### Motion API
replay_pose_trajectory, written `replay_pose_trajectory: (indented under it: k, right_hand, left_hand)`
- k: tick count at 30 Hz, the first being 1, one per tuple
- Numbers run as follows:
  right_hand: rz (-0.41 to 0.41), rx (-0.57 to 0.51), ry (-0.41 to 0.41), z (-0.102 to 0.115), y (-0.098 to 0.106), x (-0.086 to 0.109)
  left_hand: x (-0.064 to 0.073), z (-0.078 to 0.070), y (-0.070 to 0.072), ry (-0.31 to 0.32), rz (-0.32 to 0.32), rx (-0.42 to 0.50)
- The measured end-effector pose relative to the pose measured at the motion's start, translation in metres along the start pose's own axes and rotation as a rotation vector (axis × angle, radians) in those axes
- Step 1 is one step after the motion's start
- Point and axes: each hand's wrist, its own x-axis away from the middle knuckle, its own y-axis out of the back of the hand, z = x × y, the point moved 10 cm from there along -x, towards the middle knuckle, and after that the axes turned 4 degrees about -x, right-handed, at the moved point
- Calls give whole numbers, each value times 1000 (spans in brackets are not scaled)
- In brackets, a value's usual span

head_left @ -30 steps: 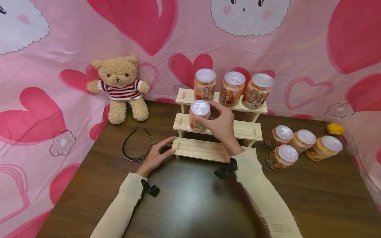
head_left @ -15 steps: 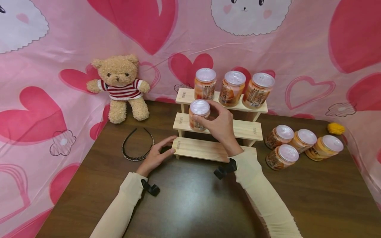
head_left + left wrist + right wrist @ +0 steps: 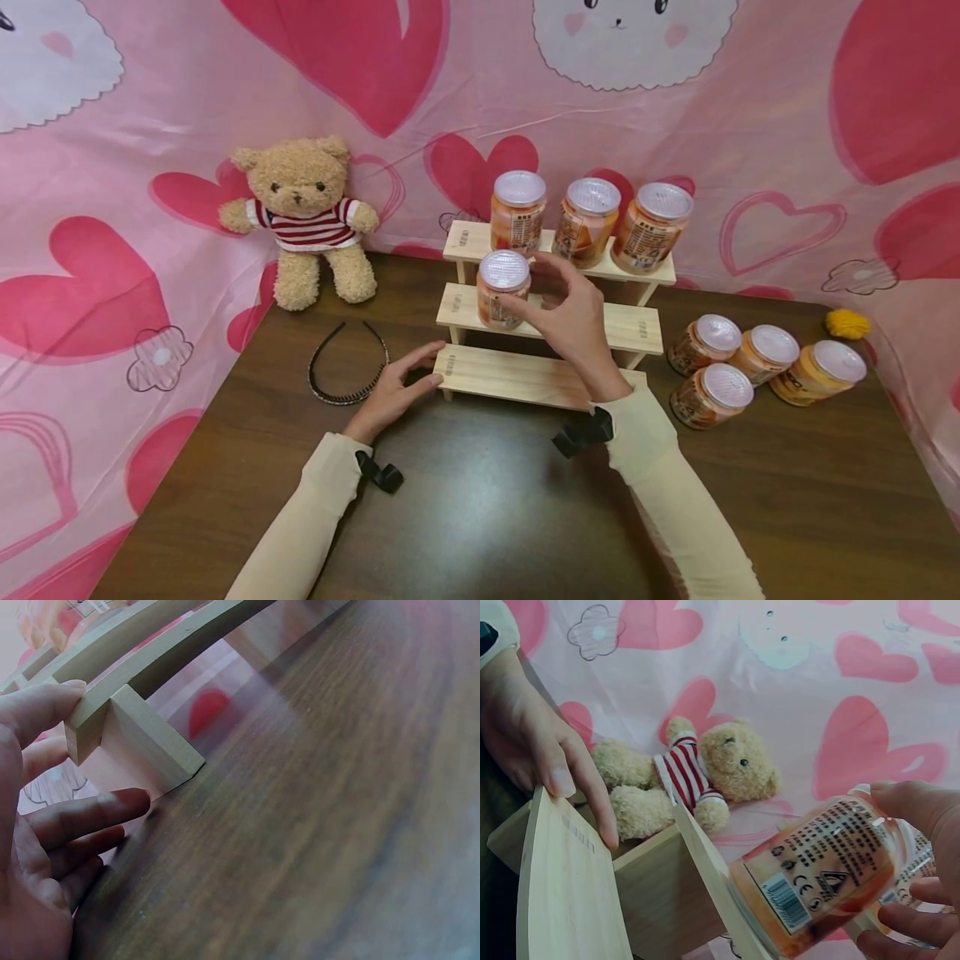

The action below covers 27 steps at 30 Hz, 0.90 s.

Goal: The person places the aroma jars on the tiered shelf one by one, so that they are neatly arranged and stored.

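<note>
An orange-labelled jar (image 3: 503, 302) with a clear ridged lid stands upright at the left of the middle step of a wooden tiered stand (image 3: 615, 325). My right hand (image 3: 573, 321) is just right of this jar, fingers spread and apart from it, the thumb overlapping its side. In the right wrist view, the fingertip (image 3: 881, 791) is right at the lid's edge. My left hand (image 3: 393, 392) touches the left end of the lowest step (image 3: 510, 375), thumb and forefinger at its corners. The left wrist view shows its other fingers loosely extended below.
Three similar jars (image 3: 585, 229) line the top step. Several more jars (image 3: 708, 400) stand on the table right of the stand, near a yellow bundle (image 3: 847, 323). A headband (image 3: 311, 375) and a teddy bear (image 3: 300, 208) are at left. A pink heart-print cloth (image 3: 465, 100) hangs behind.
My right hand has loosened from the jar and shifted slightly right, its fingers drawing away. The jar stays on the middle step. My left hand has stayed at the lowest step's end.
</note>
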Motion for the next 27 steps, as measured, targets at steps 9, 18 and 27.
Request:
replay_pose_trajectory:
  k: [9,18,27]
  right_hand:
    - [-50,-30,-29,-4,22,12]
    - [-104,-40,-54,-10,47,29]
    - [-181,-58,-25,-14,75,47]
  left_hand:
    - [1,0,0,10,7,2]
    - [1,-1,1,-27,-9,-13]
    - [1,-3,1,-52,-15,-29]
